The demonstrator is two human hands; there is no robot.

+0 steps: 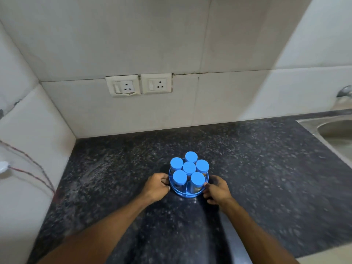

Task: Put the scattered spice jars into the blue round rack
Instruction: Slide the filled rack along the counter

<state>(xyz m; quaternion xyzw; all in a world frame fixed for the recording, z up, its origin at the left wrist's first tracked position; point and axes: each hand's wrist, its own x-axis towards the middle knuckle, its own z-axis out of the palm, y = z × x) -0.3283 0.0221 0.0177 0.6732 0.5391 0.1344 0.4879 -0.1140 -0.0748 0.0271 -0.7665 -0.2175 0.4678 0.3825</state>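
Observation:
The blue round rack [182, 193] stands on the dark speckled counter [266, 168], a little in front of its middle. Several clear spice jars with blue lids [189, 167] stand upright inside it, one in the centre and the others around it. My left hand [156, 185] grips the rack's left rim with curled fingers. My right hand [216, 190] holds the right rim, thumb against the wire edge. No loose jars show on the counter.
A steel sink [335, 134] is set into the counter at the far right, with a tap [343, 92] above it. Two wall sockets [140, 85] sit on the tiled back wall. Red wires [32, 168] run down the left wall.

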